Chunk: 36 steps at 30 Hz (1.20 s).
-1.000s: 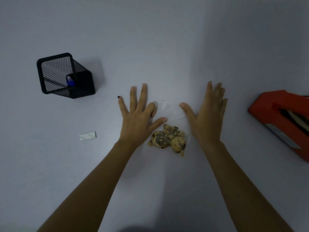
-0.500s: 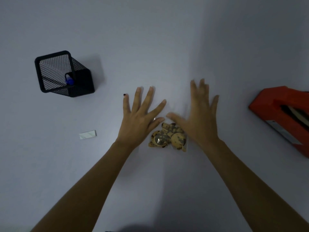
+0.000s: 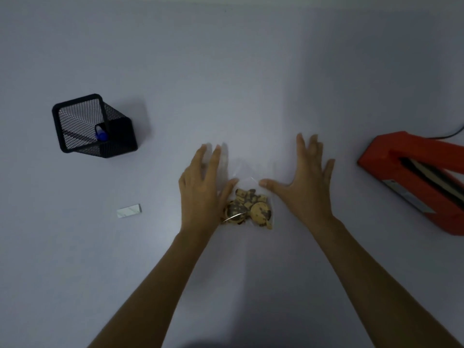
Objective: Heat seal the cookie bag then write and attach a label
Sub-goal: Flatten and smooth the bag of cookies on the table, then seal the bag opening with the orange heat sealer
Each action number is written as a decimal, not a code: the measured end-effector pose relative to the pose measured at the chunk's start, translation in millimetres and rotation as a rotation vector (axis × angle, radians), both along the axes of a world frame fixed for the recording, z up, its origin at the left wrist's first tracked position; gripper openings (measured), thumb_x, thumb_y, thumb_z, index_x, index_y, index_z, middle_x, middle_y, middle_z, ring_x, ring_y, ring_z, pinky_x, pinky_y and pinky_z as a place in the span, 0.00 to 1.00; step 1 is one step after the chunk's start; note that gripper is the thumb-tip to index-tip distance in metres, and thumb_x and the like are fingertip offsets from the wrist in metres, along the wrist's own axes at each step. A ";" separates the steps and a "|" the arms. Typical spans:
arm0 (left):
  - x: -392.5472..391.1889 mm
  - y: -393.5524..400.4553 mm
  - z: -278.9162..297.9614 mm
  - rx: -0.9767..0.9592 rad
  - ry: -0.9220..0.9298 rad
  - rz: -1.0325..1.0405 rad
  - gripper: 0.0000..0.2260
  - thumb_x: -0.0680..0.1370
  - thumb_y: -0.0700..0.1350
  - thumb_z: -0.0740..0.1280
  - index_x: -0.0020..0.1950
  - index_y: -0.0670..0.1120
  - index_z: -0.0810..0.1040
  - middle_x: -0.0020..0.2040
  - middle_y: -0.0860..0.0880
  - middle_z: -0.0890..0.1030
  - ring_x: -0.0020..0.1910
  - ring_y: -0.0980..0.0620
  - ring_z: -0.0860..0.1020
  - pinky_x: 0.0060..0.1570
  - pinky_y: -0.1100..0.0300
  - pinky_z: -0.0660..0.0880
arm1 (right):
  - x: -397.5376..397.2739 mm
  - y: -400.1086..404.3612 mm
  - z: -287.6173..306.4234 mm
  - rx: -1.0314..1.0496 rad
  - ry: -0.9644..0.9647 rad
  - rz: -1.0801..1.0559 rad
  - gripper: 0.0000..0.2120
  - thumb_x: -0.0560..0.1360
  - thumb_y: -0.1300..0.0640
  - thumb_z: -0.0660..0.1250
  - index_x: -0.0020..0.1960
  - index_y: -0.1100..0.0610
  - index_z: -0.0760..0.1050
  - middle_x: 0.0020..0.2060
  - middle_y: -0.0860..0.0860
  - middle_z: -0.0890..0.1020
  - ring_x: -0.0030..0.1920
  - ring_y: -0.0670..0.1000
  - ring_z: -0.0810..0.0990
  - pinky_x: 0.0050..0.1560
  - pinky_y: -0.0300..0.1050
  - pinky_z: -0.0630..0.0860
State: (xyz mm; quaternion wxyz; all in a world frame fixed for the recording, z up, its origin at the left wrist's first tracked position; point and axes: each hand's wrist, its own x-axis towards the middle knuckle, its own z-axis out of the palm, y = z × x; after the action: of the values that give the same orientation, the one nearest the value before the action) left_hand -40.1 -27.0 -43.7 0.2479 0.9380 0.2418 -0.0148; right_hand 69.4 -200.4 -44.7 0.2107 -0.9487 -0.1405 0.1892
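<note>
A clear plastic cookie bag (image 3: 247, 208) lies flat on the white table, with several chocolate-chip cookies bunched at its near end. My left hand (image 3: 203, 187) lies flat along the bag's left side, fingers spread and blurred. My right hand (image 3: 305, 182) lies flat on the right side, its thumb touching the bag's empty upper part. A small white label (image 3: 129, 210) lies to the left. The red heat sealer (image 3: 414, 182) sits at the right edge. A blue-capped pen (image 3: 101, 134) stands in a black mesh holder (image 3: 93, 126).
The sealer's dark cable (image 3: 452, 133) runs off at the right edge. The white table (image 3: 238, 71) stretches away behind the hands.
Both hands have slid apart from the bag's middle, the left one leftward and the right one rightward. The bag and cookies have stayed in place.
</note>
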 end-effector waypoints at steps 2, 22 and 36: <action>1.0 -15.5 10.8 -0.104 -0.039 0.184 0.28 0.76 0.58 0.66 0.72 0.49 0.63 0.68 0.45 0.67 0.62 0.46 0.73 0.60 0.48 0.71 | -0.3 0.0 -0.1 -0.003 0.004 -0.001 0.56 0.62 0.28 0.67 0.77 0.49 0.41 0.78 0.56 0.43 0.77 0.54 0.40 0.74 0.60 0.35; 13.1 -40.3 18.4 -0.354 0.023 0.505 0.33 0.67 0.50 0.77 0.67 0.48 0.65 0.60 0.45 0.70 0.57 0.45 0.74 0.54 0.53 0.76 | -17.6 9.1 7.4 0.283 0.103 -0.137 0.09 0.70 0.51 0.74 0.37 0.52 0.75 0.77 0.53 0.53 0.78 0.51 0.46 0.72 0.51 0.32; 14.0 -11.7 48.5 -0.908 -0.111 0.223 0.11 0.70 0.43 0.75 0.49 0.42 0.81 0.40 0.49 0.83 0.39 0.55 0.80 0.40 0.63 0.78 | -17.7 -3.4 60.8 0.897 0.727 -0.418 0.11 0.74 0.66 0.69 0.39 0.59 0.68 0.42 0.62 0.85 0.47 0.58 0.85 0.54 0.50 0.81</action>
State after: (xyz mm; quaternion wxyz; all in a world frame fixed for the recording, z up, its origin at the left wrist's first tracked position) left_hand -26.1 -38.8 4.8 0.6456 0.7025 0.2964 -0.0424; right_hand 51.7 -203.7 16.1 0.6564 -0.6500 0.0633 0.3777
